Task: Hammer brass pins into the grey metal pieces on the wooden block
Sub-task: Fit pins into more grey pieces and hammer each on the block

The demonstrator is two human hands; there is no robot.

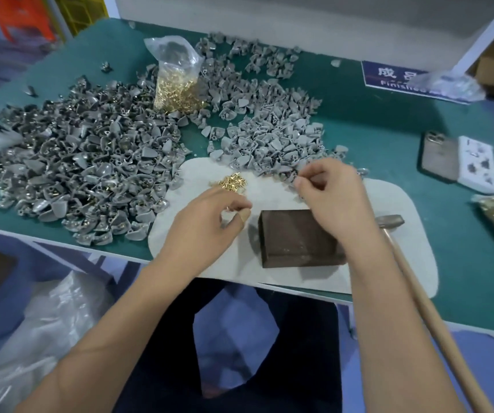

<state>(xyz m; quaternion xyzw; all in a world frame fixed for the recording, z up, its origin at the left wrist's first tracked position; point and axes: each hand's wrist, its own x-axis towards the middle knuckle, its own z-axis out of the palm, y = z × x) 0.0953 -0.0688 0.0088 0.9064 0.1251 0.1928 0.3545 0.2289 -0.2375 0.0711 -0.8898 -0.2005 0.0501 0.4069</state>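
Wooden block (296,238), dark and bare on top, sits on the pale mat (388,263) at the table's (403,120) near edge. Left hand (207,219) beside it, fingertips curled, pinching small brass pins just below the loose brass pins (232,181). Right hand (329,198) reaches over the block, thumb and forefinger nipping a grey piece at the heap's (272,126) edge. Hammer (412,269) lies idle, right. Far back, the pin bag (177,81) stands upright.
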